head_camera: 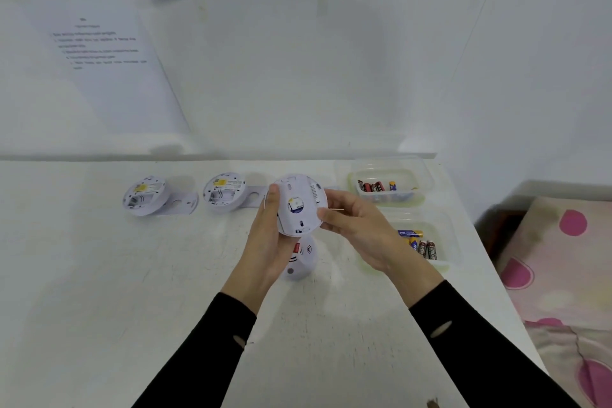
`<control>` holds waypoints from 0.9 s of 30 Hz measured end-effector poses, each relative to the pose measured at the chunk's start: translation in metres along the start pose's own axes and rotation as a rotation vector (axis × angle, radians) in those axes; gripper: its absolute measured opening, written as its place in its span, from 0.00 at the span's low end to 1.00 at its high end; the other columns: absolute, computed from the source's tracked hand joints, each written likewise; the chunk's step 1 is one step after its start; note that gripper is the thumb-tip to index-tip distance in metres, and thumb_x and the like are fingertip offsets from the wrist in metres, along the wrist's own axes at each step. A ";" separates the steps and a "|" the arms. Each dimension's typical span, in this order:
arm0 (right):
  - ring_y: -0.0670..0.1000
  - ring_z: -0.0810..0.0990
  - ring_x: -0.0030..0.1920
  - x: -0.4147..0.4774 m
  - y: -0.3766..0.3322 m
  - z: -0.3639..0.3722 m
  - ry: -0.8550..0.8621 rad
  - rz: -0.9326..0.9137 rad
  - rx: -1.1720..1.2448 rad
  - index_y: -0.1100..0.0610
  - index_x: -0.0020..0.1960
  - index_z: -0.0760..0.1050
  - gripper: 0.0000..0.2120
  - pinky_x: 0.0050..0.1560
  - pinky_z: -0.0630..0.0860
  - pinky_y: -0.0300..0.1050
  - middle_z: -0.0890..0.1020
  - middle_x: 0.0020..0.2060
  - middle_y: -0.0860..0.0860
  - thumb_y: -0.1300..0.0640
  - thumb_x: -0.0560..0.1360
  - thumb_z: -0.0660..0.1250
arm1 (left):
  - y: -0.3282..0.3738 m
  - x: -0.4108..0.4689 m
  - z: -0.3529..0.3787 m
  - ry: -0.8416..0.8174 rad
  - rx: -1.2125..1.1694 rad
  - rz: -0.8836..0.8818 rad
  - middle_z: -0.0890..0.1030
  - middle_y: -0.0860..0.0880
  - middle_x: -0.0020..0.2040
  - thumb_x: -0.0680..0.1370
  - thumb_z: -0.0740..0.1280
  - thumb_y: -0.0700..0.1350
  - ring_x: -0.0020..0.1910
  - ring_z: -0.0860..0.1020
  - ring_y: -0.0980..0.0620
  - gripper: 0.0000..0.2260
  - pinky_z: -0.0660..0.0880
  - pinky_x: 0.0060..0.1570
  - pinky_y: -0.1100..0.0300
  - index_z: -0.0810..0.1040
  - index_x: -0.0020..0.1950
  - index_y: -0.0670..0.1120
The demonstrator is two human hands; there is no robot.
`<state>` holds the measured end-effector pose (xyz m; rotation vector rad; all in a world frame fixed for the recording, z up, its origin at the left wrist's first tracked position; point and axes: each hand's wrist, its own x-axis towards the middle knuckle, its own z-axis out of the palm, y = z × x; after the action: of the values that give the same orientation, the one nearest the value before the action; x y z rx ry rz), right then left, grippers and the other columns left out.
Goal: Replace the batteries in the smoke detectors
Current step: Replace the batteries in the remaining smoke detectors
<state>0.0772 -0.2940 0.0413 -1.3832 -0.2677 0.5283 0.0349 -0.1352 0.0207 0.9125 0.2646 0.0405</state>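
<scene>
Work seems about midway: far-left smoke detector [144, 195] and its neighbour [225, 192] lie opened on the table [165, 275], while left hand [265, 242] and right hand [357, 235] curl fingers round the held detector [299, 205] by its rim, above a face-up detector [299, 263], with batteries [374, 186] in far tub [352, 182] and near tub [450, 262].

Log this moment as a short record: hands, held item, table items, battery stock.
held item: round white plastic smoke detector, labelled back toward the camera, lifted above the white table
left hand: grips its left edge
right hand: grips its right edge
on table: leftmost open white detector and second open white detector, backs up, far left; white detector part under the hands
battery stock: red and blue batteries in far clear plastic tub and near clear plastic tub, at right
</scene>
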 end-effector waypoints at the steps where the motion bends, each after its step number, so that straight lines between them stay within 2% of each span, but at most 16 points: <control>1: 0.48 0.80 0.55 0.001 0.001 0.005 0.029 -0.057 -0.075 0.56 0.64 0.76 0.17 0.57 0.78 0.43 0.82 0.56 0.53 0.65 0.76 0.68 | 0.007 -0.001 -0.007 0.011 0.050 -0.034 0.78 0.41 0.68 0.82 0.52 0.62 0.67 0.76 0.43 0.29 0.75 0.62 0.49 0.72 0.72 0.42; 3: 0.44 0.78 0.57 0.002 0.003 0.013 0.077 -0.214 -0.252 0.51 0.62 0.76 0.16 0.58 0.76 0.41 0.79 0.58 0.50 0.64 0.76 0.69 | 0.022 -0.004 -0.022 0.057 0.072 -0.128 0.80 0.44 0.63 0.80 0.51 0.67 0.59 0.77 0.46 0.31 0.74 0.55 0.54 0.75 0.70 0.48; 5: 0.45 0.76 0.61 0.005 0.009 0.025 0.029 -0.357 -0.328 0.50 0.59 0.77 0.17 0.63 0.74 0.41 0.76 0.58 0.50 0.67 0.76 0.67 | 0.038 -0.007 -0.043 0.098 0.054 -0.187 0.80 0.44 0.60 0.79 0.53 0.68 0.54 0.77 0.44 0.29 0.75 0.51 0.54 0.76 0.70 0.52; 7: 0.47 0.74 0.64 0.008 0.018 0.041 -0.018 -0.427 -0.395 0.48 0.57 0.78 0.20 0.65 0.72 0.40 0.73 0.59 0.51 0.70 0.74 0.66 | 0.056 -0.017 -0.058 0.107 0.062 -0.192 0.83 0.45 0.59 0.82 0.54 0.63 0.52 0.82 0.45 0.24 0.79 0.49 0.54 0.78 0.67 0.50; 9: 0.47 0.71 0.66 0.013 0.026 0.059 -0.040 -0.445 -0.468 0.45 0.55 0.79 0.23 0.64 0.71 0.38 0.72 0.60 0.49 0.72 0.73 0.64 | 0.069 -0.027 -0.076 0.097 0.132 -0.169 0.83 0.45 0.60 0.84 0.55 0.55 0.53 0.84 0.48 0.18 0.82 0.45 0.55 0.80 0.63 0.47; 11: 0.44 0.72 0.65 0.017 0.033 0.078 -0.053 -0.397 -0.462 0.46 0.56 0.78 0.24 0.62 0.72 0.35 0.72 0.61 0.48 0.73 0.75 0.61 | 0.079 -0.034 -0.096 0.113 0.205 -0.141 0.81 0.45 0.65 0.84 0.59 0.47 0.59 0.82 0.48 0.15 0.82 0.49 0.55 0.77 0.68 0.46; 14: 0.42 0.76 0.57 0.024 0.041 0.105 0.009 -0.294 -0.383 0.49 0.59 0.76 0.22 0.56 0.75 0.36 0.74 0.61 0.47 0.71 0.77 0.57 | 0.087 -0.044 -0.136 0.213 0.255 -0.074 0.82 0.45 0.63 0.83 0.61 0.40 0.58 0.82 0.47 0.16 0.81 0.51 0.55 0.74 0.71 0.44; 17: 0.40 0.78 0.53 0.030 0.050 0.126 0.100 -0.212 -0.334 0.47 0.57 0.76 0.20 0.48 0.76 0.34 0.76 0.59 0.44 0.69 0.78 0.58 | 0.094 -0.051 -0.172 0.343 0.284 -0.054 0.80 0.40 0.65 0.82 0.63 0.37 0.61 0.80 0.40 0.18 0.78 0.58 0.46 0.71 0.72 0.43; 20: 0.38 0.79 0.51 0.035 0.059 0.143 0.126 -0.158 -0.341 0.45 0.57 0.76 0.19 0.49 0.78 0.38 0.77 0.59 0.41 0.68 0.78 0.58 | 0.100 -0.058 -0.200 0.408 0.365 -0.082 0.76 0.39 0.68 0.81 0.64 0.37 0.58 0.79 0.41 0.19 0.78 0.55 0.46 0.68 0.72 0.43; 22: 0.38 0.79 0.51 0.037 0.065 0.153 0.140 -0.129 -0.357 0.47 0.58 0.76 0.18 0.51 0.78 0.39 0.76 0.59 0.41 0.67 0.78 0.58 | 0.100 -0.061 -0.213 0.426 0.418 -0.108 0.73 0.40 0.70 0.81 0.65 0.38 0.61 0.78 0.42 0.23 0.79 0.49 0.50 0.63 0.75 0.45; 24: 0.40 0.80 0.52 0.039 0.070 0.162 0.162 -0.108 -0.372 0.47 0.59 0.76 0.18 0.51 0.76 0.36 0.76 0.59 0.41 0.66 0.78 0.59 | 0.098 -0.063 -0.219 0.439 0.430 -0.121 0.73 0.43 0.70 0.82 0.63 0.38 0.63 0.77 0.42 0.26 0.80 0.50 0.50 0.59 0.78 0.48; 27: 0.45 0.80 0.53 0.041 0.077 0.173 0.185 -0.080 -0.384 0.49 0.58 0.76 0.17 0.46 0.74 0.30 0.76 0.58 0.43 0.67 0.78 0.59 | 0.095 -0.063 -0.226 0.450 0.537 -0.099 0.78 0.45 0.65 0.80 0.67 0.41 0.58 0.80 0.46 0.21 0.81 0.52 0.49 0.68 0.72 0.51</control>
<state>0.0145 -0.1172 -0.0073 -1.7742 -0.2822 0.2875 -0.0739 0.0892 -0.0232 1.4200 0.7640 0.0865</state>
